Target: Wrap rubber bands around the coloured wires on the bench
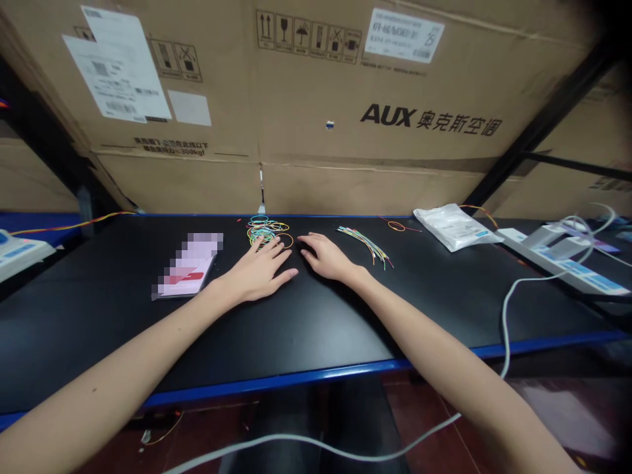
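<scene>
My left hand lies with fingers spread, its fingertips over the near side of a tangled pile of thin coloured wires. That hand hides part of the pile. To its right, my right hand rests near the table surface, palm down, with thumb and fingers apart and nothing visible in them. A loose bundle of straight coloured wires lies to the right of my right hand, apart from it.
On the black table, a partly pixelated pinkish phone-like object lies left. A white plastic packet and power strip are at right. One wire loop lies near the back. Behind stands a large cardboard box; a white cable hangs over the front edge.
</scene>
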Action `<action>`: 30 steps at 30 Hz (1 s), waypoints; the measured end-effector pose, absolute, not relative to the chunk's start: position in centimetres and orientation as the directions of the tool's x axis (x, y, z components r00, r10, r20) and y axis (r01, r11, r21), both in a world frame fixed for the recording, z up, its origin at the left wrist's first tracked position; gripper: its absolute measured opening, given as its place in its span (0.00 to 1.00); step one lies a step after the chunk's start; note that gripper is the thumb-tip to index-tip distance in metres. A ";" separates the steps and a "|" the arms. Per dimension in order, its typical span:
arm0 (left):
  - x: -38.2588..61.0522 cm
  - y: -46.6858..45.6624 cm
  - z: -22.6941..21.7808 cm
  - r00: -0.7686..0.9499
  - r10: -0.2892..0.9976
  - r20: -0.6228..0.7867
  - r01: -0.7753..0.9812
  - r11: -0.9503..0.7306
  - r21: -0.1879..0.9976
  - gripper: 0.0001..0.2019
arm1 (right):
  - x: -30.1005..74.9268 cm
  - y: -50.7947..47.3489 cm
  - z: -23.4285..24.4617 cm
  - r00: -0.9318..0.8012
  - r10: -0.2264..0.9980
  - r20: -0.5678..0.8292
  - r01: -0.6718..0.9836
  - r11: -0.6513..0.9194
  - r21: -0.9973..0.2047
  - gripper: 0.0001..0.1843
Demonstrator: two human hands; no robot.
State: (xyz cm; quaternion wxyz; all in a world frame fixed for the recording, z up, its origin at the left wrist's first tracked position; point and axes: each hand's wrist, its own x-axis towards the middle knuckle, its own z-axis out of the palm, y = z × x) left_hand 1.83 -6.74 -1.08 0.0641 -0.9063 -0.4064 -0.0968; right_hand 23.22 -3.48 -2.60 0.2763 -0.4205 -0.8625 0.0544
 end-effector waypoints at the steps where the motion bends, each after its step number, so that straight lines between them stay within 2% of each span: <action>1: 1.8 -6.6 -1.1 0.641 0.734 0.224 0.759 -0.650 -0.043 0.34 | 23.2 -3.6 -2.6 -0.512 0.746 0.426 0.702 0.649 -0.294 0.20; 7: 1.6 -6.2 -1.6 0.592 0.778 0.211 0.800 -0.598 -0.042 0.34 | 22.8 -4.2 -2.4 -0.543 0.748 0.382 0.731 0.645 -0.222 0.19; 16: 1.3 -6.1 -1.9 0.593 0.736 0.327 0.782 -0.623 -0.016 0.28 | 24.1 -4.0 -1.3 -0.547 0.757 0.356 0.747 0.634 -0.200 0.20; 19: 1.3 -6.7 -1.5 0.618 0.696 0.366 0.743 -0.669 0.016 0.25 | 25.7 -3.2 -0.7 -0.469 0.814 0.343 0.820 0.546 -0.172 0.19; 25: 1.7 -8.5 -0.8 0.696 0.553 0.458 0.574 -0.811 0.108 0.17 | 30.0 -1.4 -0.5 -0.147 0.926 0.349 0.968 0.208 -0.144 0.15; 30: 2.1 -9.3 -1.0 0.686 0.457 0.566 0.465 -0.874 0.142 0.14 | 31.4 -0.8 -0.9 -0.059 0.932 0.358 0.978 0.126 -0.167 0.12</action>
